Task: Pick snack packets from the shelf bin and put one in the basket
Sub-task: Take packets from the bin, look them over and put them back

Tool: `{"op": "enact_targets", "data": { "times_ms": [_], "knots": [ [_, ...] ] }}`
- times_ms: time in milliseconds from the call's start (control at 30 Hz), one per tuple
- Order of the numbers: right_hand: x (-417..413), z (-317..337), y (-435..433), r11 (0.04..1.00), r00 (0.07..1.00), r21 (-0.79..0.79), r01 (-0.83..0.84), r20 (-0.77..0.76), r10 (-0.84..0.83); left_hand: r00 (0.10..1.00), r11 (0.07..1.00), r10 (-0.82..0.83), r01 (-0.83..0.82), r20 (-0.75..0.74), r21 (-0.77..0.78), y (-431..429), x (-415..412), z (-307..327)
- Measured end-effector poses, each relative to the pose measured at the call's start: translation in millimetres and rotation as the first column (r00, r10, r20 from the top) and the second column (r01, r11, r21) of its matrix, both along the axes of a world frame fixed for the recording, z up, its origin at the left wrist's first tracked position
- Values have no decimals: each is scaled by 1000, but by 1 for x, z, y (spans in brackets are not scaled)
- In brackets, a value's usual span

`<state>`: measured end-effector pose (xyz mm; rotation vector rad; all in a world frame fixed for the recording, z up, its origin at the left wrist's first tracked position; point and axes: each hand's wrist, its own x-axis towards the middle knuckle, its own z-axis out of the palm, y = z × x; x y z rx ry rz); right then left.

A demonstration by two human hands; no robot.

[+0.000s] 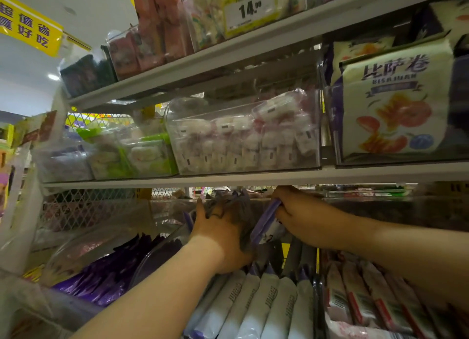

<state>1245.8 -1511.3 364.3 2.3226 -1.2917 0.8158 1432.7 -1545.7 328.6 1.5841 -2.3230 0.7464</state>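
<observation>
Both my hands reach into a clear shelf bin (162,249) under the middle shelf. My left hand (223,234) grips a bunch of dark purple snack packets (228,201) that stick up above its fingers. My right hand (297,211) pinches the top edge of a purple-and-white snack packet (266,224), which is tilted between the two hands. More white-and-purple packets (258,303) stand in rows in the bin below my wrists. No basket is in view.
The white shelf edge (228,180) runs just above my hands. On it stand clear bins of white sweets (243,140) and green packs (132,153), and a large pizza-roll bag (396,105). Purple packets (109,270) lie left, red-striped ones (365,295) right.
</observation>
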Motion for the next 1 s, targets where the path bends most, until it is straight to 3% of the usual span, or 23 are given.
{"op": "enact_targets", "data": {
  "times_ms": [100, 300, 367, 433, 567, 633, 667, 733, 800, 900, 1000],
  "knots": [
    [-2, 3, 15, 999, 999, 43, -31, 21, 30, 1000, 999, -26, 27, -12, 28, 10, 2, 5],
    [6, 1, 49, 992, 999, 123, 4, 48, -10, 998, 995, -57, 56, -10, -80, 45, 22, 8],
    [14, 1, 66, 991, 996, 133, -20, 87, 8, 991, 992, -96, 87, -96, -94, 61, 26, 10],
    [23, -3, 85, 994, 991, 82, -78, 117, 68, 943, 982, -172, 141, -287, -125, 78, 31, 9],
    [47, -20, 122, 953, 901, 17, -304, 330, 282, 612, 964, -253, 224, -750, -143, 114, 50, -3],
    [61, -34, 137, 899, 804, -8, -437, 446, 394, 349, 951, -211, 289, -913, -109, 130, 60, -11],
    [69, -43, 143, 875, 761, -36, -483, 478, 439, 150, 928, -156, 360, -976, -93, 139, 63, -16],
    [86, -62, 153, 848, 708, -81, -523, 513, 486, -218, 877, -16, 466, -976, -119, 159, 68, -30],
    [104, -85, 159, 824, 658, -111, -556, 547, 517, -418, 850, 30, 489, -908, -197, 175, 78, -49],
    [129, -128, 166, 777, 631, -49, -628, 553, 545, -560, 859, 52, 448, -827, -249, 195, 98, -86],
    [151, -174, 171, 715, 615, 57, -697, 561, 555, -538, 905, -37, 340, -842, -257, 203, 119, -127]
  ]
}}
